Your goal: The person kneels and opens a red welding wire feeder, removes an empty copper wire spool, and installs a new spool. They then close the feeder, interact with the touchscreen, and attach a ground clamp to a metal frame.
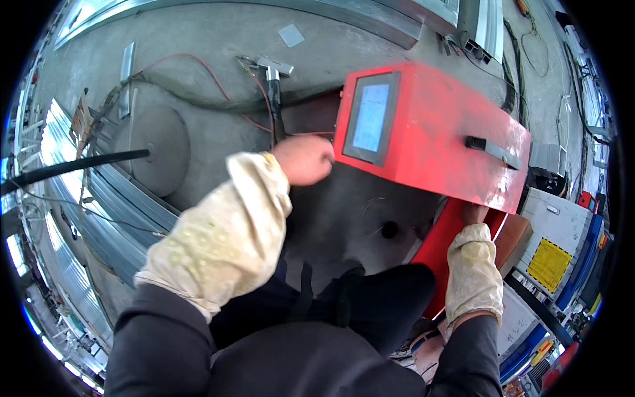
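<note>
A red box-shaped machine (430, 132) with a lit screen (372, 118) on its front face and a black handle (493, 152) stands before me on the right. My left hand (303, 160) is closed beside the lower front corner of this machine, and its curled fingertips are hidden. Just beyond that hand, a black-handled torch (275, 99) with a metal tip rises from behind the knuckles; whether they touch, I cannot tell. My right hand (475, 213) reaches beneath the machine's body, above its red lower panel (440, 258), and the fingers are out of sight. Pale sleeve covers wrap both forearms.
Metal profiles (119, 205) lie at the left beside a round grey disc (155, 149). A black hose (79, 169) comes in from the left. Long beams (357, 23) run across the far side. At the right stand a brown box (512, 241) and a white cabinet (552, 231).
</note>
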`<state>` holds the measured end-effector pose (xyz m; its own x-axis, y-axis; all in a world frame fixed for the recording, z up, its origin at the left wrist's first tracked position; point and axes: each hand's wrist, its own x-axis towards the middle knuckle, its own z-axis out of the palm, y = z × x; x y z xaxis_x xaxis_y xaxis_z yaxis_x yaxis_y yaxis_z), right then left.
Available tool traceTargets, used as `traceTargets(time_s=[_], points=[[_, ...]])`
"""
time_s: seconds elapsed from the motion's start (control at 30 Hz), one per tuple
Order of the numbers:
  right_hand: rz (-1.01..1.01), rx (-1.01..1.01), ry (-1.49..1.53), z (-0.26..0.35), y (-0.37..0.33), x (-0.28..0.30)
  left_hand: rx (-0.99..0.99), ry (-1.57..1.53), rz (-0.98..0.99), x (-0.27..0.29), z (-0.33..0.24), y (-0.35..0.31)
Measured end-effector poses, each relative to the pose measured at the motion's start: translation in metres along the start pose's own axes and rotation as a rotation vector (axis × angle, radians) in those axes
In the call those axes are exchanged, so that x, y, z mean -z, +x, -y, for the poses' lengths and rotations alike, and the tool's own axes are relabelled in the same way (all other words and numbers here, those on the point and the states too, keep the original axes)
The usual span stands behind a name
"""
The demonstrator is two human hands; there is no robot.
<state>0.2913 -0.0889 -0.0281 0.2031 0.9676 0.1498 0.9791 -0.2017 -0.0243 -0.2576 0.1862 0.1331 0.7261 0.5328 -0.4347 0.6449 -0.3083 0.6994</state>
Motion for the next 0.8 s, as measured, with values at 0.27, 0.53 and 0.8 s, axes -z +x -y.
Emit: traceTargets(time_s=[0.27,0.53,0.8], points=[[0.019,0.084,-0.004,0.032,0.014,0.019,-0.001,-0.065,0.256,-0.003,0.012,-0.020],[-0.056,-0.014,-0.052,0.040,0.040,0.035,-0.087,-0.025,0.075,0.007,0.046,0.027],[-0.089,-0.027,-0.033,0.045,0.043,0.027,0.057,0.099,-0.283,-0.042,0.079,0.078]])
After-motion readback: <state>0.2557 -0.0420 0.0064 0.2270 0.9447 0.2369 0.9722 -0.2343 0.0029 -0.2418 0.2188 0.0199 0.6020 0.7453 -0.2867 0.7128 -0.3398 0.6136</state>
